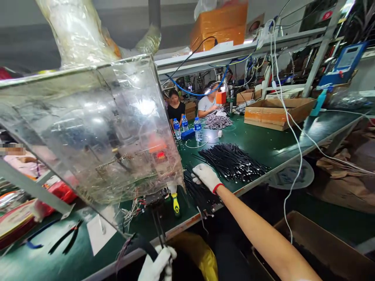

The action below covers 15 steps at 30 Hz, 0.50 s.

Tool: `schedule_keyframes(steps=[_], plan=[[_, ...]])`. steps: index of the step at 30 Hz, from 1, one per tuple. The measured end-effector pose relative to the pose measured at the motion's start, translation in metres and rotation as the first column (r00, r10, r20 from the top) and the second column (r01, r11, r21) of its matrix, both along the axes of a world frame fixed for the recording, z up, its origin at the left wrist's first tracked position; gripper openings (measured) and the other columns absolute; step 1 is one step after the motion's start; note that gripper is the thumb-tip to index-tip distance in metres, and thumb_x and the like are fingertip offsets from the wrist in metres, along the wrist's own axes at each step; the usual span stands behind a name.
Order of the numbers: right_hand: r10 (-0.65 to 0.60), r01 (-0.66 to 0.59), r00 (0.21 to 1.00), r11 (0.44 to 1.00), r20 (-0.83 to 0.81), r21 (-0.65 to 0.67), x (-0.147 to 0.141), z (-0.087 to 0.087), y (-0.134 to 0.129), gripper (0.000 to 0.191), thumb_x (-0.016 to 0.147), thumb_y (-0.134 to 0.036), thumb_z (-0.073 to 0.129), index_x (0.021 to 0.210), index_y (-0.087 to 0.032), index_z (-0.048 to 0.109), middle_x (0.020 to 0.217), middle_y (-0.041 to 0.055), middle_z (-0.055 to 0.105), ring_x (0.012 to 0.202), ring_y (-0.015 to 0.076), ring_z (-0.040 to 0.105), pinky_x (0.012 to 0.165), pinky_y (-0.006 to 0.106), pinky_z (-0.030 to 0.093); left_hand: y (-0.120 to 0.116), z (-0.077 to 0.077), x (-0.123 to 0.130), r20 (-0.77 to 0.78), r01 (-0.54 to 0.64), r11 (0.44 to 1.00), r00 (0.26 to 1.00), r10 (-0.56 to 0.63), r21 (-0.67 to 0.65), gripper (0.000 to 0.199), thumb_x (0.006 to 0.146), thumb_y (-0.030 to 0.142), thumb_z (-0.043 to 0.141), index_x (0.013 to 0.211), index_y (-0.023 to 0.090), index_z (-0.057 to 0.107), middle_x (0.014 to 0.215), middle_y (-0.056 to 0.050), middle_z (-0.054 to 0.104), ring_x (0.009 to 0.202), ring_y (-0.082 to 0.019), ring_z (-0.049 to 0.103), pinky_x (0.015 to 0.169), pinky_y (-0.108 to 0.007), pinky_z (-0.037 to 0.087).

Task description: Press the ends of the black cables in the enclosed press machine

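Observation:
My left hand, in a white glove, is closed around black cables below the front of a clear-walled machine box. My right hand, gloved in white with a red cuff, reaches to a bundle of black cables on the green table, its fingers bent down onto it. Just beyond lies a larger pile of black cables with pale metallic ends. Between my hands a yellow-and-black screwdriver hangs at the machine's lower edge.
Pliers and a white sheet lie at left. Water bottles and a cardboard box stand farther back. A white cord hangs at right. Two people sit across the table. Below are a yellow bag and an open carton.

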State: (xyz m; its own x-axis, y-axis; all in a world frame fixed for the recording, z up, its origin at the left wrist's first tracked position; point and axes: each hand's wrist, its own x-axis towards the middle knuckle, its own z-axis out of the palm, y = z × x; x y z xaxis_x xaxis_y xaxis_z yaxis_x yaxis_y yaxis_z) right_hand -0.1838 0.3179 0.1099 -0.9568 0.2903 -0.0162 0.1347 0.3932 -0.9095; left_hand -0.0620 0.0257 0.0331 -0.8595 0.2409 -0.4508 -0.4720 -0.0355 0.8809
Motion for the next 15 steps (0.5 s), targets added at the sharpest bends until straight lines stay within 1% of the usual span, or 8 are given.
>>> schedule_keyframes(steps=[1,2,4,6,8,10,13,15], plan=[[0.028,-0.038,0.999,0.965,-0.044,-0.26,0.001,0.005,0.004,0.016,0.088,-0.03,0.05,0.094,-0.017,0.057,0.074,0.0037,0.066,0.059,0.0125,0.062,0.058,0.024,0.048,0.001,0.001,0.002,-0.014,-0.001,1.0,1.0,0.001,-0.004,0.057,0.057,0.067,0.076,0.074,0.014,0.064,0.057,0.001,0.054,0.039,-0.002,0.039,0.038,-0.014,0.024],[0.051,-0.084,0.995,0.878,-0.084,-0.471,0.004,0.008,0.006,0.016,0.085,-0.029,0.056,0.096,-0.017,0.057,0.073,0.003,0.066,0.056,0.0118,0.061,0.054,0.023,0.048,0.002,0.003,0.004,-0.02,-0.015,1.0,1.0,0.015,-0.002,0.055,0.059,0.064,0.076,0.077,0.014,0.065,0.063,-0.001,0.059,0.039,-0.002,0.039,0.038,-0.014,0.024],[0.083,-0.137,0.99,0.717,-0.112,-0.683,0.011,0.011,0.007,0.025,0.076,-0.025,0.067,0.098,-0.015,0.059,0.071,0.0033,0.067,0.053,0.0118,0.061,0.049,0.022,0.048,0.005,0.006,0.007,-0.008,-0.081,0.996,0.997,0.082,0.047,0.056,0.061,0.059,0.078,0.096,0.017,0.066,0.076,-0.003,0.066,0.038,-0.002,0.04,0.036,-0.014,0.024],[0.052,-0.108,0.994,0.654,-0.097,-0.749,0.022,0.012,0.004,0.027,0.07,-0.021,0.073,0.094,-0.013,0.062,0.07,0.0048,0.069,0.052,0.0126,0.062,0.046,0.022,0.049,0.009,0.01,0.012,0.012,-0.152,0.981,0.988,0.152,0.118,0.064,0.062,0.058,0.077,0.109,0.018,0.061,0.079,-0.003,0.066,0.037,-0.003,0.04,0.033,-0.015,0.023],[-0.083,-0.037,0.99,0.623,-0.113,-0.781,0.036,0.014,-0.001,0.025,0.068,-0.02,0.075,0.09,-0.014,0.063,0.069,0.0041,0.069,0.052,0.0127,0.063,0.046,0.021,0.05,0.013,0.015,0.017,0.015,-0.191,0.966,0.982,0.191,0.172,0.062,0.062,0.062,0.075,0.102,0.016,0.06,0.069,0.0,0.062,0.037,-0.004,0.041,0.031,-0.015,0.023],[-0.205,-0.021,0.963,0.585,-0.173,-0.811,0.053,0.019,-0.007,0.028,0.066,-0.021,0.077,0.091,-0.016,0.064,0.071,0.0017,0.07,0.055,0.012,0.064,0.051,0.022,0.052,0.015,0.02,0.023,0.019,-0.221,0.955,0.975,0.222,0.196,0.057,0.064,0.063,0.072,0.091,0.015,0.059,0.06,0.002,0.057,0.038,-0.005,0.043,0.033,-0.015,0.026],[-0.198,-0.108,0.944,0.566,-0.263,-0.817,0.082,0.033,-0.024,0.035,0.064,-0.025,0.08,0.096,-0.02,0.067,0.076,-0.0007,0.069,0.063,0.0103,0.064,0.059,0.021,0.054,0.013,0.022,0.037,0.016,-0.23,0.959,0.973,0.23,0.168,0.05,0.07,0.062,0.067,0.085,0.015,0.058,0.059,0.002,0.056,0.041,-0.006,0.046,0.034,-0.015,0.03],[-0.154,-0.124,0.955,0.574,-0.255,-0.809,0.104,0.04,-0.044,0.036,0.064,-0.028,0.082,0.096,-0.021,0.068,0.078,-0.0009,0.069,0.068,0.0109,0.065,0.063,0.021,0.055,0.007,0.012,0.054,0.03,-0.218,0.97,0.976,0.216,0.104,0.049,0.073,0.063,0.064,0.085,0.016,0.058,0.061,0.001,0.057,0.04,-0.008,0.047,0.034,-0.017,0.031]])
